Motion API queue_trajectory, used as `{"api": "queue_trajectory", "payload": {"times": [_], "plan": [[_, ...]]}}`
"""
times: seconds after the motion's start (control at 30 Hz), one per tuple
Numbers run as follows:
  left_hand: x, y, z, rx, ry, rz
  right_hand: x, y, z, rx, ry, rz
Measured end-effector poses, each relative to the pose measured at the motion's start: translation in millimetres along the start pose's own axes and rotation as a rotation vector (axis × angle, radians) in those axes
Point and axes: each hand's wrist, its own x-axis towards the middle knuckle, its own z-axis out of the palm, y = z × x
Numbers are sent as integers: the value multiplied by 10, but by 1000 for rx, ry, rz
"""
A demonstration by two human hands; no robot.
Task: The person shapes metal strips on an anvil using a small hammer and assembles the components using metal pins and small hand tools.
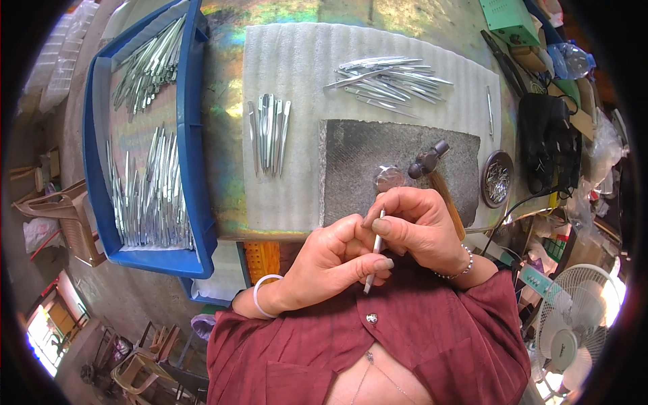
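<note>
Close to my body, both hands grip one slim silver metal piece (377, 244), tweezer-like in shape, though its exact kind is hard to make out. My right hand (422, 223) pinches its upper part between thumb and fingertips. Lower down, the thumb and curled fingers of my left hand (341, 253) close on it. Just beyond my hands lies a dark grey rectangular slab (358, 152). A round, shiny object (389, 177) rests on it, partly covered by my fingers. Beside my right hand, a hammer (432, 162) leans with its wooden handle toward me.
White foam sheet (297, 61) carries a loose pile of slim metal pieces (388, 81) and a neater row (270, 131). At left, a blue tray (197, 135) holds many more. A round dish (497, 181) of small metal parts sits right of the slab; a fan (574, 317) stands lower right.
</note>
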Motion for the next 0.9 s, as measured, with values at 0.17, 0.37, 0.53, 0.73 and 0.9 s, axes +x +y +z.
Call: {"api": "queue_trajectory", "payload": {"times": [0.17,0.37,0.53,0.73,0.9], "plan": [[-68,-34,-20,245,110,162,-3,-4,72,8,18,48],[-181,-3,-69,175,87,108,3,49,150,31,38,25],[-281,74,-75,-97,226,240,25,82,190,164,100,-93],[-254,80,-273,-159,223,642,38,72,288,-55,-126,50],[-145,432,-409,604,675,713,-63,74,176,-518,-33,-134]]}}
